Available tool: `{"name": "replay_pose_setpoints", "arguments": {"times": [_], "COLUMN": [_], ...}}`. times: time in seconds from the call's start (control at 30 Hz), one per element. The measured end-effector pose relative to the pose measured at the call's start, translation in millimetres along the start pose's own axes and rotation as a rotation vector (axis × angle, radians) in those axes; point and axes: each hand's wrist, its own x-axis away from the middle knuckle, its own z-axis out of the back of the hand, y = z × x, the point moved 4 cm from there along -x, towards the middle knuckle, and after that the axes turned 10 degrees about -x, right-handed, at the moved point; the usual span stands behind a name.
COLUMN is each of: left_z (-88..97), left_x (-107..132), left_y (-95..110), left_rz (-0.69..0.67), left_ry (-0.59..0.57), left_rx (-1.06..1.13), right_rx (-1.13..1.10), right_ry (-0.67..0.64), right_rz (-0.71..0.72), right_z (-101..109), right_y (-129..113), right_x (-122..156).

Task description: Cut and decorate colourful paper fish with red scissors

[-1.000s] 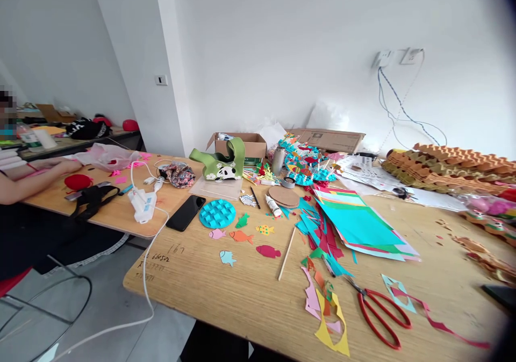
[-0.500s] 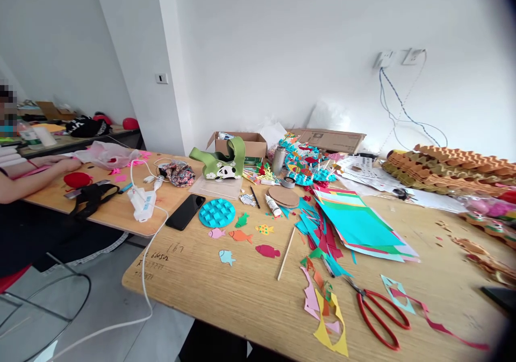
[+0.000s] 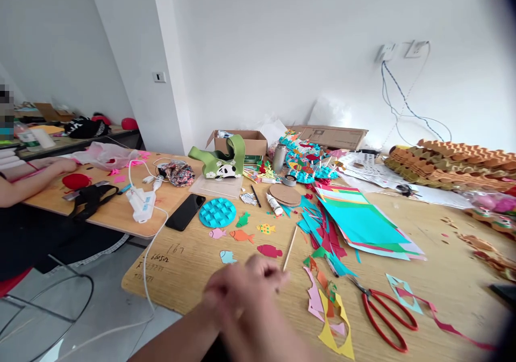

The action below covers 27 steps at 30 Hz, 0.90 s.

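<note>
My left hand (image 3: pixel 221 289) and my right hand (image 3: pixel 264 284) are close together over the near edge of the table, overlapping in view. Both are smeared by motion, so I cannot tell what their fingers do or whether they hold anything. Just beyond them lie paper fish: a light blue fish (image 3: pixel 228 257), partly covered, a crimson fish (image 3: pixel 270 250), an orange fish (image 3: pixel 242 236), a pink fish (image 3: pixel 217 233), a green fish (image 3: pixel 242 220) and a yellow spotted fish (image 3: pixel 266 228). A thin wooden stick (image 3: pixel 291 248) lies by my right hand. Behind the fish sits a woven blue disc (image 3: pixel 217 213).
Red-handled scissors (image 3: pixel 387 319) and paper scraps (image 3: pixel 336 324) lie at the right. Coloured paper sheets (image 3: pixel 366 219), a glue tube (image 3: pixel 274 204), cardboard discs (image 3: pixel 285 194) and a phone (image 3: pixel 186 212) are farther back. A power strip (image 3: pixel 141 205) trails its cord leftward; another person's arm (image 3: pixel 36 176) rests beyond.
Both my hands have come into view from below, over the table's near edge. The view has shifted slightly. The fish, stick and scissors lie as before.
</note>
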Motion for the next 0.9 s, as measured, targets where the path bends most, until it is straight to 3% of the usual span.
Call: {"name": "replay_pose_setpoints", "arguments": {"times": [0.03, 0.1, 0.17, 0.23, 0.3, 0.4, 0.53, 0.7, 0.9], "left_z": [13.8, 34.8, 56.3, 70.6, 77.9, 77.3, 67.1, 59.1, 62.3], "left_x": [-11.1, -35.0, -57.7, -76.5, -89.9, -100.4, -101.6, -98.3, -96.2], "left_y": [-0.5, -1.4, -3.2, -5.9, -11.2, -23.1, -37.0, -37.3, -35.4], "left_rz": [-0.014, -0.037, -0.061, -0.100, -0.121, -0.151, -0.199, -0.234, -0.248], "left_ry": [0.069, 0.082, 0.227, 0.357, 0.473, 0.573, 0.641, 0.701, 0.760], "left_rx": [0.027, 0.043, 0.035, -0.030, -0.137, -0.329, -0.711, -0.955, -1.003], "right_rx": [-0.049, -0.134, -0.102, 0.013, 0.120, 0.344, 0.437, 0.655, 0.754], "right_ry": [0.067, 0.147, 0.251, 0.332, 0.374, 0.365, 0.361, 0.214, 0.167], "right_rz": [-0.104, -0.205, -0.266, -0.344, -0.425, -0.510, -0.555, -0.505, -0.456], "right_z": [26.5, 75.9, 118.1, 146.6, 160.6, 161.6, 148.5, 135.8, 129.9], "right_y": [11.4, 37.6, 71.0, 109.5, 147.7, 193.0, 225.1, 237.1, 239.9], "right_x": [-4.9, -13.9, -20.5, -22.8, -19.9, -8.7, 6.8, 12.1, 14.3]}}
